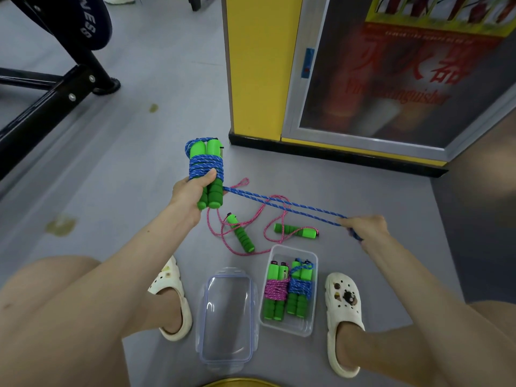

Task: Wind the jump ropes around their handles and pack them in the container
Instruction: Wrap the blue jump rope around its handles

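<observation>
Step in hand: winding, third rope. Left hand (187,191) clamped round the pair of green handles (210,196) of the blue jump rope (206,164), held upright above the floor (139,163), with the thumb pressed on the coils. Several turns are already on the upper half of the handles. A doubled strand (282,205) runs taut from the handles to the right hand (364,227), which is closed on the rope's far end; a short bit of blue pokes out below the fist. The hands are well apart, so there is a good length left to wind. The clear container (287,329) sits on the floor between the feet, with a wound pink bundle (276,289) and a wound blue bundle (301,286) lying side by side inside. They seem to fill most of the width, so this one probably goes on top or gets squeezed in; can't tell the depth. The clear lid (226,317) lies flat just beside the container. A loose pink jump rope (237,241) lies unwound on the floor beyond the container, under the taut blue strand. Task is roughly half done by my read. Next move needs the right hand to bring the strand round the handles again, keeping tension so the coils don't slip. The left thumb should pin each turn. Then the tail gets tucked in and the bundle goes in the container. The pink rope and the lid come after.
</observation>
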Available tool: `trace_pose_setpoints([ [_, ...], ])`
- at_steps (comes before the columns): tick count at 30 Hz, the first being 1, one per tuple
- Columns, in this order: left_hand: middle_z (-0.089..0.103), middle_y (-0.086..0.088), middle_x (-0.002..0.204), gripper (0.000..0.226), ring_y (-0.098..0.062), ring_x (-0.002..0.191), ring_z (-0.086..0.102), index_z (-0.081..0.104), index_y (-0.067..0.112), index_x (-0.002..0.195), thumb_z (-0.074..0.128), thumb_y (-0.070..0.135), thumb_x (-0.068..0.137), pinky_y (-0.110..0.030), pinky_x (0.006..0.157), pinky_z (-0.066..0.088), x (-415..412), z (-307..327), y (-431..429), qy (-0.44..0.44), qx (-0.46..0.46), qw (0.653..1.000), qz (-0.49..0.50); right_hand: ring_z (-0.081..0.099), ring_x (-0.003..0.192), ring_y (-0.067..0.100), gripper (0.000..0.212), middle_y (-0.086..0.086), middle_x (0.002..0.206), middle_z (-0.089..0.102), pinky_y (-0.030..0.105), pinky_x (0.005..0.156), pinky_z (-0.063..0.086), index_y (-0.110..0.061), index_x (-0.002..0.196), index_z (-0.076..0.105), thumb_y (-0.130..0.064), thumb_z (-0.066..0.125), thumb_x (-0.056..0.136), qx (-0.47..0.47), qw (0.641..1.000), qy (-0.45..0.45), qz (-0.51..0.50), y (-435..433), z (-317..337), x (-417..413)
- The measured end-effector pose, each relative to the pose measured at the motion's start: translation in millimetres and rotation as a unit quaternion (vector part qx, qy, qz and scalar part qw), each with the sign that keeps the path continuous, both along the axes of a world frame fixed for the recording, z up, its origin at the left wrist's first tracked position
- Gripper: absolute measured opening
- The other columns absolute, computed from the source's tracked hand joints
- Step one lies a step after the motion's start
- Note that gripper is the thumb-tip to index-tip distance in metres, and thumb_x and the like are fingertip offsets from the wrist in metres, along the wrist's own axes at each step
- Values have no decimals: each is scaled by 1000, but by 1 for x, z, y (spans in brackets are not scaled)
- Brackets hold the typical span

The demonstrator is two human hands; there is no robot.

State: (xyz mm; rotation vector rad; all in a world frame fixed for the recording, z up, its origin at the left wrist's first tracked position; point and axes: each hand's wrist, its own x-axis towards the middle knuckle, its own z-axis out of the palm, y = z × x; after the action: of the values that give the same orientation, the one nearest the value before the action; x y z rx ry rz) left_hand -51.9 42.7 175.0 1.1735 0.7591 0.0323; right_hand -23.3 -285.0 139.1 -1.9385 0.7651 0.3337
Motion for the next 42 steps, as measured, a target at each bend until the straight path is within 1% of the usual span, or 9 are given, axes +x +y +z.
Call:
trace_pose_setpoints([
  [6, 67, -15, 91, 31, -27, 68, 71, 60, -3, 111, 69, 15, 87, -24, 47, 52, 4, -8, 2, 17, -1, 1000, 15, 48, 64, 18, 19, 8, 66, 53, 25, 54, 35, 0, 88, 67, -12, 76, 77, 47, 999, -2, -8, -3, 2, -4],
  [10, 67, -15, 90, 32, -32, 74, 69, 61, -2, 109, 72, 17, 85, -30, 55, 56, 7, -12, 10, 31, 32, 998, 44, 36, 55, 11, 19, 3, 63, 48, 22, 48, 27, -3, 91, 72, -21, 66, 87, 0, 980, -25, 197, -8, 14, -11],
  [14, 65, -11, 79, 22, -28, 62, 66, 63, 1, 97, 73, 15, 84, -36, 62, 54, 5, -16, 20, 45, 47, 995, 80, 29, 46, 7, 14, 1, 62, 48, 16, 41, 22, -7, 97, 70, -10, 69, 84, 82, 949, 22, 305, -14, 25, -19],
  [17, 64, -8, 77, 14, -25, 60, 65, 60, 7, 83, 72, 14, 85, -30, 53, 53, 3, -18, 19, 53, 61, 994, 79, 34, 51, 9, 21, 5, 74, 58, 19, 47, 28, -3, 101, 60, -1, 68, 81, 117, 951, -17, 286, -21, 26, -21],
  [25, 65, -8, 80, 13, -27, 65, 64, 60, 10, 81, 72, 13, 85, -32, 54, 53, 4, -20, 17, 51, 74, 993, 77, 54, 54, 9, 7, 7, 68, 63, 20, 53, 42, -4, 90, 69, -8, 67, 84, 64, 976, -62, 200, -25, 16, -16],
  [29, 67, -11, 94, 18, -30, 81, 66, 63, 9, 93, 74, 18, 83, -30, 55, 50, 4, -22, 16, 60, 118, 989, 71, 42, 49, 12, 15, 7, 65, 51, 17, 42, 34, 0, 92, 67, -11, 56, 94, 29, 988, -57, 141, -28, 13, -13],
  [33, 67, -12, 103, 24, -31, 88, 67, 60, 12, 101, 73, 20, 84, -25, 49, 46, 6, -21, 17, 48, 160, 984, 66, 22, 40, 9, 22, 6, 55, 33, 20, 37, 18, -1, 94, 60, -20, 49, 97, 151, 975, -23, 161, -26, 21, -17],
  [38, 69, -15, 106, 26, -34, 92, 68, 61, 11, 100, 74, 22, 82, -27, 55, 45, 6, -25, 21, 62, 172, 980, 74, 22, 34, 9, 32, 4, 42, 35, 20, 39, 21, -1, 83, 57, -32, 56, 78, 242, 947, 2, 212, -32, 31, -22],
  [42, 69, -14, 106, 26, -34, 95, 68, 61, 12, 99, 76, 22, 80, -32, 65, 49, 6, -30, 20, 68, 189, 977, 66, 32, 37, 9, 52, 5, 47, 42, 18, 38, 30, -4, 85, 70, -41, 87, 53, 317, 921, 21, 226, -39, 33, -22],
])
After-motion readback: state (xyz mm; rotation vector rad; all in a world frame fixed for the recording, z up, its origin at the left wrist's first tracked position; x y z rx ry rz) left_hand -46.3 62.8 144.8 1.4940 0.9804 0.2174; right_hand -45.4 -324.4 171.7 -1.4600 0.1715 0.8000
